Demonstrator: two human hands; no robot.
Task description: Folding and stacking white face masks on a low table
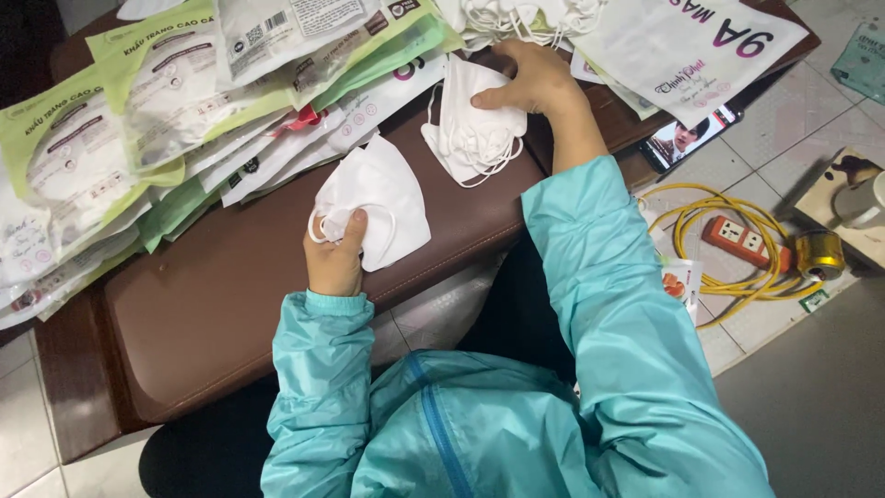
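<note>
Left hand [336, 263] gripping a folded white face mask [378, 207], thumb pressed over its ear loops at the lower left corner, fingers curled shut behind the fabric; mask fanning up and to the right from that grip, long axis running from lower left to upper right, resting on the brown padded table [212, 304]. Right hand [535, 81] laid flat on a small stack of white masks [472, 124], fingers pressed together and bent over the top edge, thumb along the side; stack lying just up and to the right of the held mask, close but apart, nearer the right hand, loops dangling toward the table's front edge. Left of both hands, a spread of flat rectangular mask packets [101, 148], clear plastic with light green borders, overlapping in a fan across the table's left half. Top right, a white packet with large purple and pink lettering [691, 46], tilted, partly over the edge; above the right hand a loose heap of white masks [525, 17]. On the tiled floor at right, a phone [690, 138], a coiled yellow cable [737, 249] with an orange socket strip [742, 242], a gold tin [819, 254]
</note>
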